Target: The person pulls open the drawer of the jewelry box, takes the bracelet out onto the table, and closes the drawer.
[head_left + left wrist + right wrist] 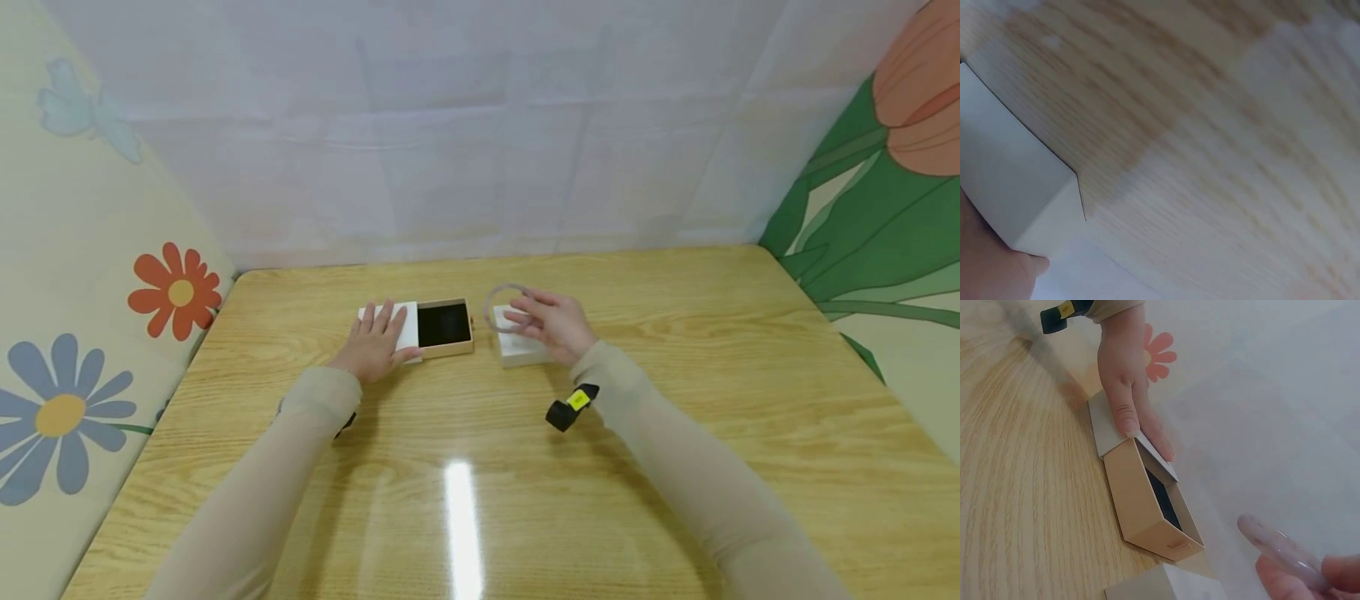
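Note:
A small drawer box stands on the table, its tan tray (447,351) pulled partway out to the right of a white sleeve (408,332). The tray's inside looks black. My left hand (371,346) rests on the sleeve with the fingers spread and straight. In my right hand (557,325) I pinch a pale, translucent bangle (1280,549) between thumb and fingers. It is held above a second white box (525,357), right of the tray. In the left wrist view, only part of the hand and a white box end (1016,169) show.
The wooden table (525,500) reaches back to a pale cloth wall (480,183). Side panels with painted flowers (180,292) border it left and right. A black strap with a yellow tag (577,400) sits at my right wrist.

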### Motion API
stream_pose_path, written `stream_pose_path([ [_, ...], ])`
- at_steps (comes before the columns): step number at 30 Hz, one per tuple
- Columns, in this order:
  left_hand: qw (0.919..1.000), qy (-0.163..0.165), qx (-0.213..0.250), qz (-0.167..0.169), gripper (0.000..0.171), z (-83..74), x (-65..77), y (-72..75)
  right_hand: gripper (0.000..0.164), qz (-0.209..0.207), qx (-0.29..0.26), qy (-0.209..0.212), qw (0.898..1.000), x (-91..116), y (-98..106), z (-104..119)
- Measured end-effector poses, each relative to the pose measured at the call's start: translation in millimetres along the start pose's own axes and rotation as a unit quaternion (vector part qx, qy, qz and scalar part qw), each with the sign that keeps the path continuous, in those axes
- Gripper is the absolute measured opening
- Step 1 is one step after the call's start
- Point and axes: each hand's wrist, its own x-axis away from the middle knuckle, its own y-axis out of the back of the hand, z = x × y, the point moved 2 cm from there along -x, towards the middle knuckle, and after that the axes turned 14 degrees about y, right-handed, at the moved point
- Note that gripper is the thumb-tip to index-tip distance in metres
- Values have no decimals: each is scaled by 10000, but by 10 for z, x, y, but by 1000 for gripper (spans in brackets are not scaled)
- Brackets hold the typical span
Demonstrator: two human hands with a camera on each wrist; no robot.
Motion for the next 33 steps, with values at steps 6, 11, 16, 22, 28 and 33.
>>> stream_pose_path([
  [6, 10000, 3, -11, 3, 78, -3, 3, 1, 45, -70, 57, 66, 9999, 10, 32, 17],
  [11, 10000, -19, -10, -24, 79, 12, -14, -12, 46, -116, -15, 104, 9999, 16, 82, 25],
  [16, 10000, -30, 15, -27, 80, 24, -25, -20, 45, -190, -99, 138, 9997, 15, 136, 17],
  [22, 10000, -3, -15, 2, 80, 25, -34, -18, 45, -333, -13, 127, 9994, 23, 188, 50],
  [28, 10000, -4, -11, 11, 80, 12, -20, -11, 44, -390, -47, 124, 9992, 26, 242, 70],
  [33, 10000, -12, -10, -5, 80, 21, -21, -20, 47, -318, -244, 164, 9991, 31, 283, 75],
])
